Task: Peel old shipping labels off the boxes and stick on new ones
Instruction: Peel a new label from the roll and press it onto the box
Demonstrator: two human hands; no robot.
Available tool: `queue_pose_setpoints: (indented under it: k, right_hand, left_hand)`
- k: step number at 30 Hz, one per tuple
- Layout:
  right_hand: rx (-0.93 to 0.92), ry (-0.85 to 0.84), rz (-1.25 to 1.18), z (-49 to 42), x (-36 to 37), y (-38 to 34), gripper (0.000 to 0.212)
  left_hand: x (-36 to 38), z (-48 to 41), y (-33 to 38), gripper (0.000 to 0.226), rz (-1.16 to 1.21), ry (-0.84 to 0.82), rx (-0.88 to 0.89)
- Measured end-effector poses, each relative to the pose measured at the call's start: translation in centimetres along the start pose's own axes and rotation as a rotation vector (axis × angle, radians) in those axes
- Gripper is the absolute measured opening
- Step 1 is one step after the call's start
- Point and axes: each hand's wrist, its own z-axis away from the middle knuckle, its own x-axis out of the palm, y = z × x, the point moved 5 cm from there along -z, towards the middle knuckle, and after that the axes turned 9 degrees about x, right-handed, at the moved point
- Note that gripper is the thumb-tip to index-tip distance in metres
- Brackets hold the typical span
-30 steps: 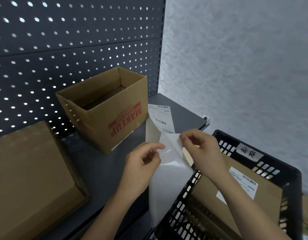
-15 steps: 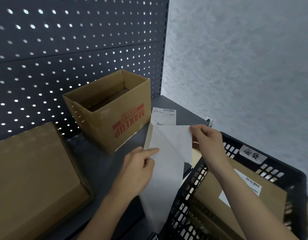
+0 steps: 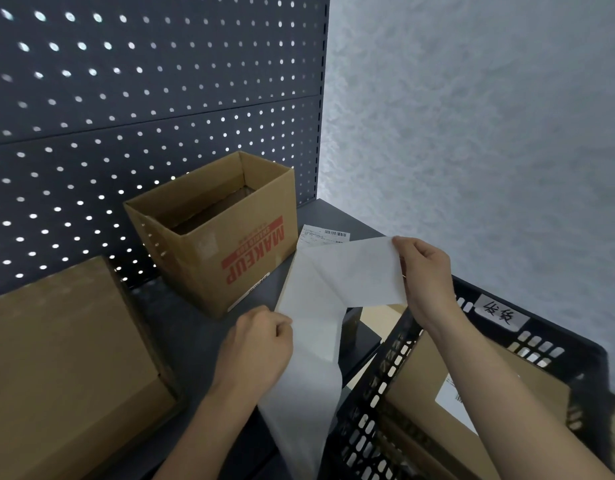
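My right hand point(image 3: 425, 271) pinches the corner of a white label point(image 3: 361, 271) and holds it lifted, blank side towards me. My left hand point(image 3: 261, 344) holds the edge of the long white backing strip point(image 3: 306, 382), which hangs down over the shelf's front edge. More of the strip with a printed label point(image 3: 325, 234) lies flat on the dark shelf point(image 3: 181, 320) behind. An open cardboard box marked MAKEUP point(image 3: 223, 233) stands on the shelf. A closed brown box point(image 3: 472, 396) with a white label point(image 3: 451, 400) lies in the black crate point(image 3: 385, 393) at the lower right.
A large closed cardboard box point(image 3: 60, 368) fills the shelf's left side. A dark pegboard point(image 3: 143, 98) backs the shelf and a grey textured wall point(image 3: 489, 133) stands to the right. The crate carries a handwritten tag point(image 3: 500, 315).
My right hand has pulled the label up and to the right, away from the backing strip. My left hand has stayed low on the strip. The view has shifted slightly.
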Motion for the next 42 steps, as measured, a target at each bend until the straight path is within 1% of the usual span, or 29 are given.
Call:
queue_pose_setpoints:
  k: [2, 5, 8, 10, 14, 17, 19, 22, 25, 28, 30, 31, 33, 35, 36, 38, 39, 40, 41, 42]
  right_hand:
    - [0.007, 0.024, -0.031, -0.5, -0.1, -0.2, 0.029]
    - [0.002, 0.064, -0.082, -1.3, -0.6, -0.6, 0.029]
    - [-0.024, 0.087, -0.121, -1.8, -1.1, -1.1, 0.027]
    - [-0.039, 0.095, -0.156, -1.9, -1.4, -1.5, 0.023]
    - [-0.11, 0.151, -0.198, -1.9, -1.9, -2.4, 0.034]
    - [-0.193, 0.189, -0.227, -1.3, -2.1, -3.3, 0.029]
    - [-0.216, 0.198, -0.286, -1.2, -2.3, -3.9, 0.027]
    - [-0.22, 0.129, -0.335, -1.0, -1.6, -4.4, 0.02]
    - [-0.267, 0.057, -0.254, -0.1, -0.2, -4.6, 0.019]
    - [-0.342, -0.007, -0.166, 1.4, 1.2, -4.7, 0.019]
    - [-0.4, -0.052, -0.099, 2.5, 2.1, -4.7, 0.021]
    - [-0.434, -0.077, -0.068, 3.1, 2.5, -4.8, 0.021]
    - [-0.506, -0.144, -0.002, 4.4, 3.3, -5.0, 0.022]
    - [-0.588, -0.246, 0.071, 5.9, 4.1, -5.2, 0.021]
    - [-0.634, -0.308, 0.113, 6.7, 4.6, -5.3, 0.019]
    - [-0.771, -0.426, 0.219, 8.2, 5.4, -5.2, 0.015]
    - [-0.858, -0.471, 0.276, 8.9, 5.7, -5.0, 0.017]
    - [-0.939, -0.515, 0.327, 9.6, 6.2, -4.7, 0.018]
    - [-1.004, -0.561, 0.359, 10.2, 6.8, -4.4, 0.018]
    - [-1.057, -0.605, 0.374, 10.8, 7.5, -4.2, 0.018]
  left_hand:
    - [0.2, -0.1, -0.2, 0.026, -0.034, -0.013, -0.006]
    - [0.2, -0.3, 0.0, 0.039, -0.065, -0.006, -0.01]
    - [0.0, -0.4, 0.2, 0.041, -0.059, -0.013, -0.011]
    - [0.0, -0.3, 0.1, 0.039, -0.068, -0.024, -0.025]
    - [-0.3, -0.3, 0.2, 0.027, -0.093, -0.035, -0.023]
    - [-0.5, -0.2, 0.4, 0.023, -0.1, -0.047, -0.018]
    - [-0.5, 0.0, 0.6, 0.021, -0.098, -0.047, -0.018]
    - [-0.7, 0.2, 0.9, 0.021, -0.131, -0.068, -0.033]
    - [-0.7, 0.3, 1.3, 0.021, -0.15, -0.093, -0.055]
    - [-1.0, 0.4, 2.0, 0.022, -0.113, -0.044, -0.037]
    - [-1.8, 0.3, 2.9, 0.021, 0.011, 0.04, -0.032]
    - [-2.4, 0.1, 3.5, 0.02, 0.138, 0.082, -0.052]
    - [-3.3, -0.4, 4.7, 0.021, 0.495, 0.114, -0.143]
    - [-4.3, -0.5, 6.0, 0.033, 0.836, 0.134, -0.247]
    - [-4.8, -0.4, 6.5, 0.044, 0.933, 0.144, -0.276]
    - [-5.6, 0.0, 7.2, 0.061, 1.018, 0.13, -0.273]
    - [-6.0, 0.3, 7.4, 0.063, 1.035, 0.116, -0.266]
    - [-6.4, 0.7, 7.4, 0.062, 1.046, 0.116, -0.259]
    - [-6.9, 1.1, 7.3, 0.054, 1.048, 0.131, -0.247]
    - [-7.4, 1.5, 7.0, 0.042, 1.024, 0.159, -0.23]
